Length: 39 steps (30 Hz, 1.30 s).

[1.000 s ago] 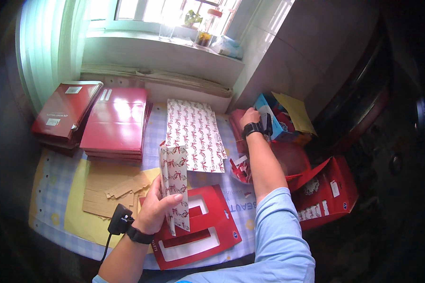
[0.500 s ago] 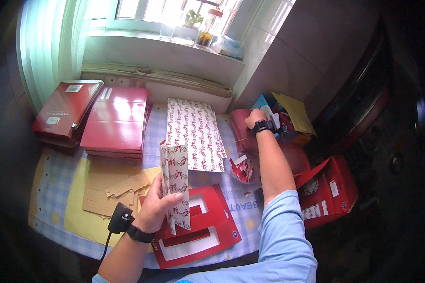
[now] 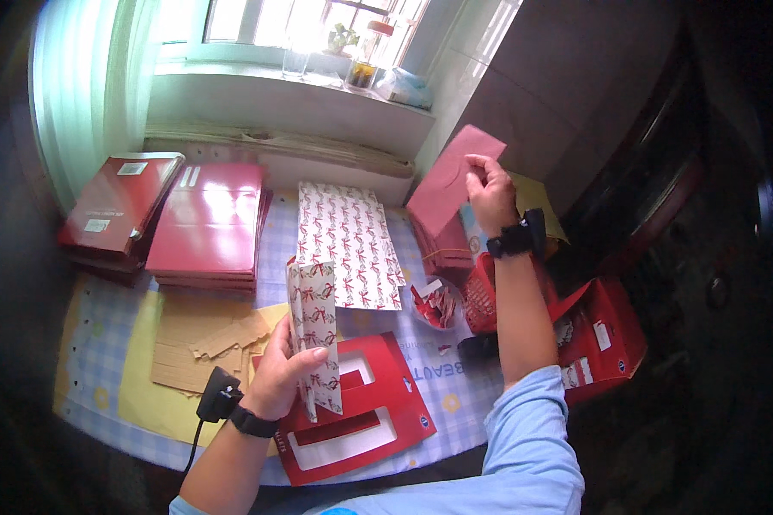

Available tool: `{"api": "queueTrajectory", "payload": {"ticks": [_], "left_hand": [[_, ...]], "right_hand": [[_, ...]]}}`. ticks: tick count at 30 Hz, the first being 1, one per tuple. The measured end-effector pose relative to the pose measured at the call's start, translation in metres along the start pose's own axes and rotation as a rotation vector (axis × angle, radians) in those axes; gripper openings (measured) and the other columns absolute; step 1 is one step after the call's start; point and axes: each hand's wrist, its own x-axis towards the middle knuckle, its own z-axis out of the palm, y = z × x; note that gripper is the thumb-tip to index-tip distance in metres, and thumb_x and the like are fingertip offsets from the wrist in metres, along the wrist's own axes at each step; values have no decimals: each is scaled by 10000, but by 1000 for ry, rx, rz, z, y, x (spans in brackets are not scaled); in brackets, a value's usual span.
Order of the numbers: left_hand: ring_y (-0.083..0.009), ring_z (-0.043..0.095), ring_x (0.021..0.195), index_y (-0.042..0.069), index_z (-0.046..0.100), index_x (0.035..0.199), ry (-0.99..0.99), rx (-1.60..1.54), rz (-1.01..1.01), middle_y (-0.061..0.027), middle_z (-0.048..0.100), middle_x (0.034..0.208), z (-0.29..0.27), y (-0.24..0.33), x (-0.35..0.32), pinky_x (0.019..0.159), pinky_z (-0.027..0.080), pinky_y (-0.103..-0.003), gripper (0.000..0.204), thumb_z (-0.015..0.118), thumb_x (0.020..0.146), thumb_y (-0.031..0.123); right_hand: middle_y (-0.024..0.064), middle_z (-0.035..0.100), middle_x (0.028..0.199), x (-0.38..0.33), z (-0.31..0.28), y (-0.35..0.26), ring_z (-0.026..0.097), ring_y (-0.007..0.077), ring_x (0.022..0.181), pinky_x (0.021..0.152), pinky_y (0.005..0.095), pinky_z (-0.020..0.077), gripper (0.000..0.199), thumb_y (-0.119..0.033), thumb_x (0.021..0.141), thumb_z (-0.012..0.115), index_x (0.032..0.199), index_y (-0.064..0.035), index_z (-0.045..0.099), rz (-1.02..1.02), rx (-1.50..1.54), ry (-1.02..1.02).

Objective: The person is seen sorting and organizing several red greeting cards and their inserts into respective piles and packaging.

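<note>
The left hand (image 3: 279, 373) is closed around the lower part of a folded patterned card (image 3: 319, 305) – thumb across the front – and keeps it over the red cut-out sheet (image 3: 395, 369). The right hand (image 3: 494, 197) pinches a pink envelope (image 3: 447, 184) (it seems to be an envelope, by its curved line) between thumb and fingers, above the pink pile (image 3: 445, 256). As far as can be judged, one card is already folded and one envelope is off its pile; these two are well apart. Other patterned sheets (image 3: 345, 240) lie flat beyond the card, and more pink pieces are in the pile – how many, one cannot tell.
</note>
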Motion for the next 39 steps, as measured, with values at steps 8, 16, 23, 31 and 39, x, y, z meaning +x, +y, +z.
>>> {"api": "queueTrajectory", "payload": {"ticks": [8, 16, 23, 31, 39], "left_hand": [[-176, 525, 1072, 15, 336, 1329, 66, 37, 29, -96, 524, 1191, -8, -2, 0, 945, 426, -333, 710, 717, 758, 195], [-205, 539, 1096, 15, 277, 1353, 51, 28, 58, -124, 518, 1209, -2, -6, -2, 955, 435, -350, 674, 645, 800, 126], [-208, 543, 1129, 28, 335, 1348, -121, -64, -61, -129, 508, 1261, -6, -8, -3, 887, 495, -350, 680, 621, 764, 225], [-220, 510, 1141, 35, 276, 1349, -150, -127, 5, -125, 484, 1250, -3, -6, -6, 983, 424, -370, 703, 652, 761, 116], [-202, 519, 1118, 31, 297, 1329, -110, -68, 103, -110, 493, 1240, 2, -6, -8, 963, 435, -356, 710, 699, 756, 151]], "right_hand": [[70, 568, 958, -81, -42, -118, 531, 77, 754, 636, 212, 443, 768, 34, 807, 551, 1437, 24, 113, 222, 721, -646], [167, 502, 1255, -125, -44, -149, 532, 189, 1088, 928, 337, 422, 861, 47, 823, 539, 1478, -62, -8, 151, 1111, -857], [210, 547, 1170, -140, -34, -137, 587, 196, 971, 874, 280, 443, 833, 18, 754, 508, 1464, -20, 73, -84, 337, -786], [337, 347, 1367, -153, -18, -160, 446, 406, 1230, 984, 386, 404, 823, -19, 771, 574, 1448, 11, 107, -49, 356, -755], [173, 553, 1027, -192, 21, -178, 600, 204, 744, 668, 300, 500, 756, 16, 772, 651, 1418, -50, 265, -208, 406, -248]]}}
